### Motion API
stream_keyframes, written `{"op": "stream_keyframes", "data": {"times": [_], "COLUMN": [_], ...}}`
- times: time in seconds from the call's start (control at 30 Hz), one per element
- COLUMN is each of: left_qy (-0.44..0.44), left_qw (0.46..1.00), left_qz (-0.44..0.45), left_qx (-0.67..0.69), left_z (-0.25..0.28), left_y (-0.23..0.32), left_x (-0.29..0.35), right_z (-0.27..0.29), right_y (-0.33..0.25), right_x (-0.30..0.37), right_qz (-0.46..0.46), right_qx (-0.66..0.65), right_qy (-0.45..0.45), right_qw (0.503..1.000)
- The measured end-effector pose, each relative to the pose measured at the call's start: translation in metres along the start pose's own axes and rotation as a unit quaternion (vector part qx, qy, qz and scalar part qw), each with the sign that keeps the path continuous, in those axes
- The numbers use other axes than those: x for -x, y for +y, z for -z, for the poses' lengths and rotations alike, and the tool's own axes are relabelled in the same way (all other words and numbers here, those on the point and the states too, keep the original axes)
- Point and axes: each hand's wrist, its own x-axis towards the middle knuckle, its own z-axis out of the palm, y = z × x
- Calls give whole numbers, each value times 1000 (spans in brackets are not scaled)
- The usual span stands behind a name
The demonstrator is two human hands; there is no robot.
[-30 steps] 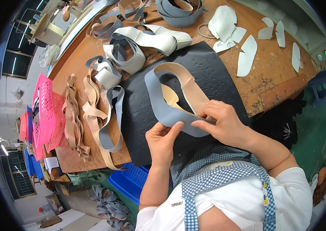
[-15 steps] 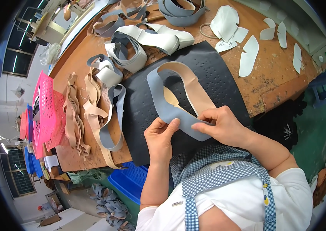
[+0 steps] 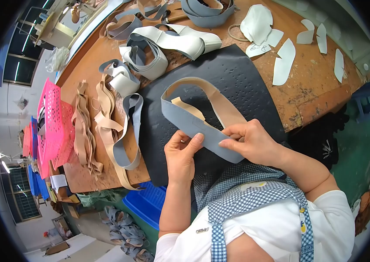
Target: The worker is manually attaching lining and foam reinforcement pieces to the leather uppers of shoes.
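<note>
A blue-grey strip with a tan inner face is held in a loop above a black mat, which is spread on the tabletop. Both hands are closed on the strip's near side. Its edge is pinched between thumb and bent fingers by the left hand. Farther right along the same side, it is gripped by the right hand, with the thumb laid on the blue-grey face and the fingers partly hidden behind.

The loop is stretched out ahead of the hands and toward the left, its long axis slanted from far left to near right. The far bend is left free; the near-right end is reached more closely by the right hand, while the middle of the near side is met by the left. A pale tan piece is seen inside the loop; whether it is attached cannot be told.

To the left of the mat, a narrow loop and wavy tan strips are laid out. White-and-grey rolls are set beyond the mat, and white cutouts are scattered at the far right.
</note>
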Motion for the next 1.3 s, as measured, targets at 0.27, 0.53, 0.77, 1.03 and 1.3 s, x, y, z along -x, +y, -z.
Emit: {"op": "stream_keyframes", "data": {"times": [0.27,0.53,0.77,1.03,1.3], "left_qy": [-2,32,30,48,59], "left_qw": [998,998,997,998,998], "left_qz": [19,30,23,12,-11], "left_qx": [-52,-41,-66,-31,-2], "left_z": [-1,0,1,-6,-22], "left_y": [0,8,10,1,2], "left_x": [4,-1,-3,-1,0], "right_z": [-1,-4,-5,-4,-3], "right_y": [-4,-10,-6,-12,-12], "right_x": [-3,-5,-6,-10,-16], "right_qz": [47,89,93,55,101], "right_qx": [-5,39,47,71,84], "right_qy": [-3,-6,-5,8,7], "right_qw": [999,995,995,996,991]}}
